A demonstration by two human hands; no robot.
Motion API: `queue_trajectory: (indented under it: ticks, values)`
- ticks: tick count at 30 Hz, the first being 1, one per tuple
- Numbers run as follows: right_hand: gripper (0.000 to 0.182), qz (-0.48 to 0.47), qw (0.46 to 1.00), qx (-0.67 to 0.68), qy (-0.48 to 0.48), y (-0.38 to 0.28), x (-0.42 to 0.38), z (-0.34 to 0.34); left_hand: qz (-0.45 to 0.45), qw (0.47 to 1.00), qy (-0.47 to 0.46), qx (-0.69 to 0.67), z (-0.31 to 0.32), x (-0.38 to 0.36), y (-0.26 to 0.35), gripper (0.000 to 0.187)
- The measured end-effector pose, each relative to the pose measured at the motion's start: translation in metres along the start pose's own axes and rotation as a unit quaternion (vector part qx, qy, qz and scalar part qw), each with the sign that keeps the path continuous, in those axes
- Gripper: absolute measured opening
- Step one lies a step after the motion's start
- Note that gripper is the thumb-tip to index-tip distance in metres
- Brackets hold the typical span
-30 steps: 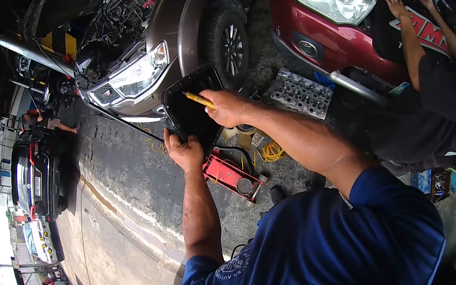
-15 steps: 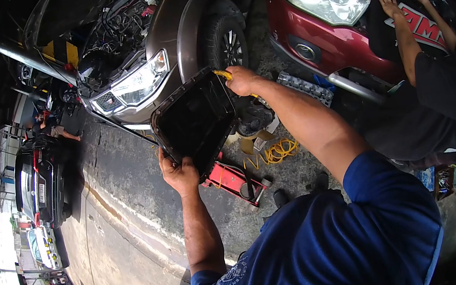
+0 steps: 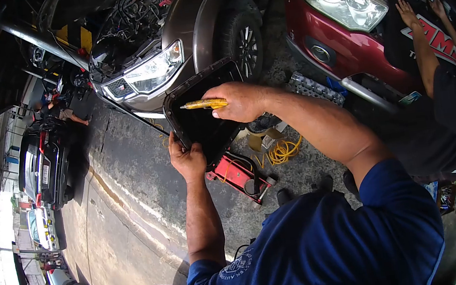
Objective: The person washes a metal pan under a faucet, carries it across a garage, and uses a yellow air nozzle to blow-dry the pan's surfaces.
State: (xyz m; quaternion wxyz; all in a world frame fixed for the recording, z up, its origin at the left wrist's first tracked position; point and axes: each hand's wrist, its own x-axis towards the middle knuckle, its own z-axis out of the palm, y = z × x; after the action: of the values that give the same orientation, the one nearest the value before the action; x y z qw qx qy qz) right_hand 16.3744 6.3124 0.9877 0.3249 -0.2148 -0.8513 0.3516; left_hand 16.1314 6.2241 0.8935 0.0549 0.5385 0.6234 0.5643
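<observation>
A black, roughly square pan [image 3: 210, 139] with a raised rim hangs in the air, its dark inside facing up. My left hand [image 3: 189, 160] grips its near left edge, thumb on the rim and fingers behind. Over the pan's opening, my right hand [image 3: 234, 103] is closed round a yellow air blow gun [image 3: 203, 104], whose tip points left toward the rim. The lower part of the gun is hidden by the hand.
Ahead stand a brown car [image 3: 177, 26] with its engine bay exposed and a red car [image 3: 335, 44]. On the floor are a red floor jack [image 3: 238, 175], a coiled yellow hose [image 3: 283, 151] and a metal cylinder head [image 3: 315, 89]. A co-worker's arms [image 3: 427, 55] reach at the right.
My right hand has moved left with the yellow gun, from the pan's far right corner to over its opening. The view has shifted, and my left hand still holds the pan.
</observation>
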Motion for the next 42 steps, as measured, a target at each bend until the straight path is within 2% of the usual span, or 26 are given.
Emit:
queue_trajectory:
  ticks: [1, 2, 4, 6, 8, 10, 11, 14, 18, 19, 20, 22, 26, 28, 30, 32, 33, 36, 37, 42]
  values:
    - [0.039, 0.022, 0.999, 0.010, -0.023, -0.005, 0.000, -0.003, -0.007, 1.000, -0.001, -0.014, 0.003, 0.001, -0.003, 0.020]
    - [0.039, 0.044, 0.999, -0.012, 0.009, -0.006, 0.005, -0.005, -0.016, 0.999, -0.002, -0.029, 0.005, 0.001, -0.004, 0.020]
    - [0.039, 0.090, 0.996, -0.007, 0.004, -0.007, 0.011, -0.013, -0.024, 0.999, -0.015, -0.031, 0.006, -0.001, -0.007, 0.021]
    - [0.038, 0.039, 0.992, -0.054, -0.103, -0.014, 0.007, -0.003, -0.020, 0.999, -0.021, -0.026, 0.008, 0.005, -0.003, 0.021]
    - [0.037, 0.041, 0.984, -0.094, -0.148, -0.021, 0.004, -0.002, -0.015, 1.000, -0.022, -0.010, 0.009, 0.005, -0.002, 0.022]
    - [0.037, 0.078, 0.991, -0.067, -0.091, -0.026, 0.008, -0.012, -0.010, 0.999, -0.030, -0.022, 0.010, 0.005, -0.010, 0.024]
    - [0.035, 0.084, 0.987, -0.080, -0.107, -0.026, 0.010, -0.011, -0.005, 0.999, -0.029, -0.019, 0.011, 0.005, -0.010, 0.025]
    - [0.031, 0.058, 0.959, -0.142, -0.238, -0.033, -0.004, 0.009, -0.007, 0.999, -0.032, -0.043, 0.013, 0.007, -0.011, 0.025]
    - [0.029, 0.083, 0.986, -0.107, -0.100, -0.029, 0.007, -0.009, 0.001, 0.999, -0.042, -0.027, 0.017, 0.007, -0.024, 0.025]
    - [0.029, 0.089, 0.986, -0.100, -0.098, -0.030, 0.007, -0.007, 0.001, 0.999, -0.042, -0.032, 0.017, 0.006, -0.029, 0.026]
    - [0.029, 0.084, 0.978, -0.116, -0.151, -0.036, 0.001, -0.003, -0.005, 0.998, -0.040, -0.042, 0.017, 0.007, -0.023, 0.026]
    - [0.029, 0.077, 0.968, -0.140, -0.195, -0.039, -0.008, 0.007, -0.008, 0.998, -0.042, -0.048, 0.015, 0.009, -0.014, 0.027]
    - [0.031, 0.079, 0.990, -0.101, -0.063, -0.035, 0.015, -0.020, -0.007, 0.998, -0.045, -0.049, 0.014, 0.001, -0.013, 0.029]
    - [0.035, 0.068, 0.985, -0.112, -0.108, -0.042, 0.009, -0.011, 0.005, 0.997, -0.051, -0.055, 0.014, 0.005, -0.013, 0.030]
    - [0.036, 0.084, 0.986, -0.116, -0.081, -0.039, 0.010, -0.011, -0.007, 0.997, -0.054, -0.062, 0.015, 0.003, -0.013, 0.030]
    - [0.036, 0.081, 0.991, -0.094, -0.053, -0.037, 0.007, -0.017, 0.041, 0.996, -0.056, -0.052, 0.014, 0.003, -0.013, 0.034]
    - [0.036, 0.079, 0.993, -0.084, -0.038, -0.037, 0.006, -0.022, 0.005, 0.993, -0.059, -0.106, 0.014, -0.001, 0.017, 0.048]
    - [0.037, 0.065, 0.995, -0.071, -0.019, -0.032, -0.006, -0.031, -0.041, 0.983, -0.077, -0.165, 0.012, -0.002, 0.019, 0.059]
    - [0.037, 0.077, 0.994, -0.075, -0.010, -0.027, -0.009, -0.033, -0.017, 0.989, -0.063, -0.136, 0.012, -0.004, 0.020, 0.061]
    - [0.034, 0.140, 0.987, -0.075, 0.024, 0.016, -0.025, -0.053, -0.018, 0.990, -0.062, -0.127, 0.004, -0.006, 0.023, 0.060]
